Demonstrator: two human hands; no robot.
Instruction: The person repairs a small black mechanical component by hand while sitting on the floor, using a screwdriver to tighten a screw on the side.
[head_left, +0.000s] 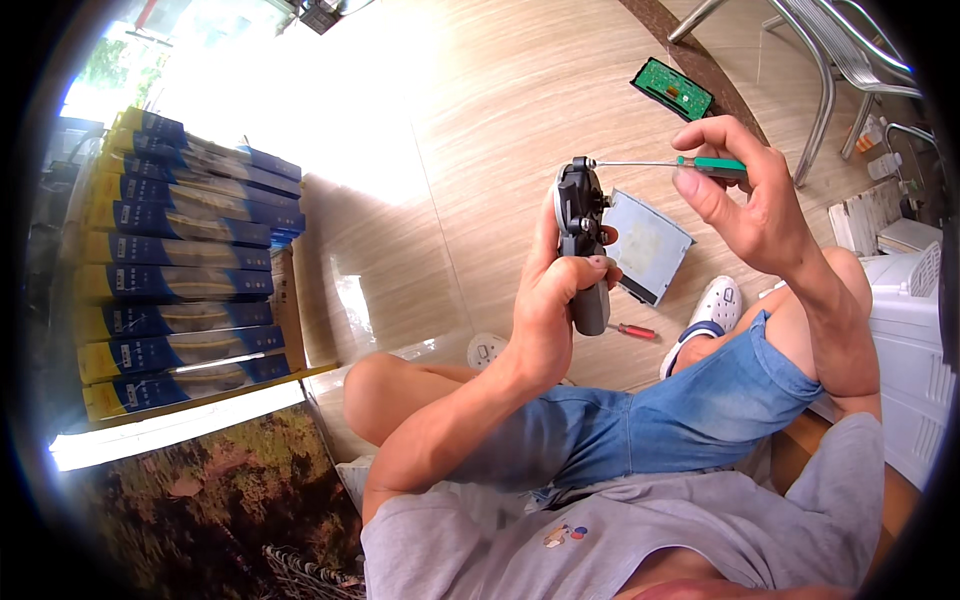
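Note:
My left hand (557, 305) is wrapped round a black and grey handheld device (578, 225), held upright and edge-on in front of me. Small knobs stick out of its right side; the kind of device is not plain. In my right hand (745, 200) is a screwdriver (715, 165) with a green handle, pinched between thumb and fingers. Its thin shaft lies level, pointing left, and the tip meets the upper end of the device, where a small round part sits.
Beyond my hands, a flat silver metal box (650, 240) and a green circuit board (675, 90) lie on the tiled floor, with a red-handled screwdriver (632, 330) nearer me. Blue and yellow boxes (190, 260) are stacked at left. A metal chair (830, 60) stands far right, a white plastic unit (910, 340) below it.

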